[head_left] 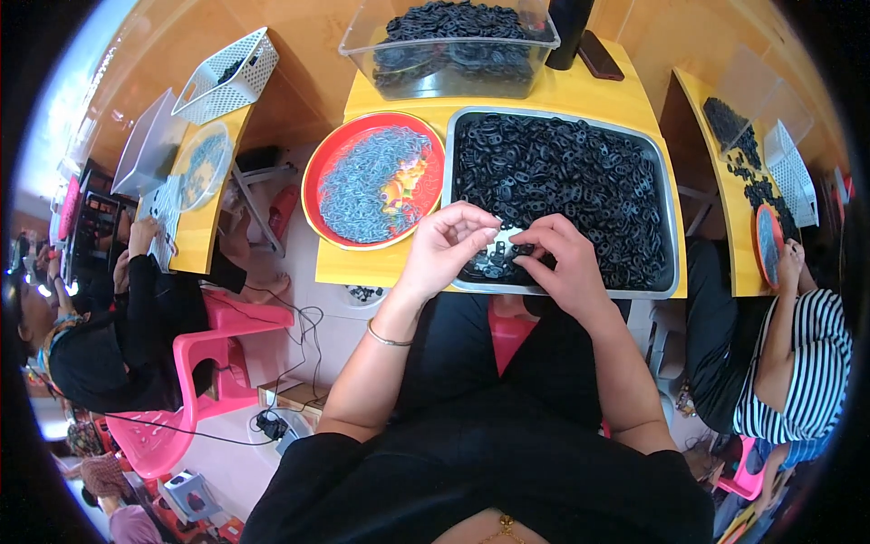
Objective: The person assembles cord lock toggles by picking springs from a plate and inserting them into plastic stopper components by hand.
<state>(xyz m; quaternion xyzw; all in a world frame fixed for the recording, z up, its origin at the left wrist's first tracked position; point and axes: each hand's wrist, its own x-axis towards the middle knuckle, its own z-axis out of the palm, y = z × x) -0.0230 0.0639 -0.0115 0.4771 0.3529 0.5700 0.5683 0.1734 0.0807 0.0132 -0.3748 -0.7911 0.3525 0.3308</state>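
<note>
Above the near edge of a metal tray [675,218] heaped with small black plastic pieces [562,172], both my hands work close together. My left hand [450,243] has its thumb and fingers drawn together in a pinch; whatever is between them is too small to make out. Facing it, my right hand [564,261] pinches a small black plastic piece [520,248] between thumb and fingers. Beneath the fingertips a bare patch of tray bottom shows, with a few loose black pieces [494,265]. Left of the tray, a red round plate [314,186] holds many thin silvery metal pieces [367,186].
Behind the tray stands a clear plastic bin [453,83] of black pieces, beside a dark bottle [568,34] and a phone [600,56] on the yellow table [362,265]. People sit at yellow tables on both sides. A pink chair [195,363] and cables are at left.
</note>
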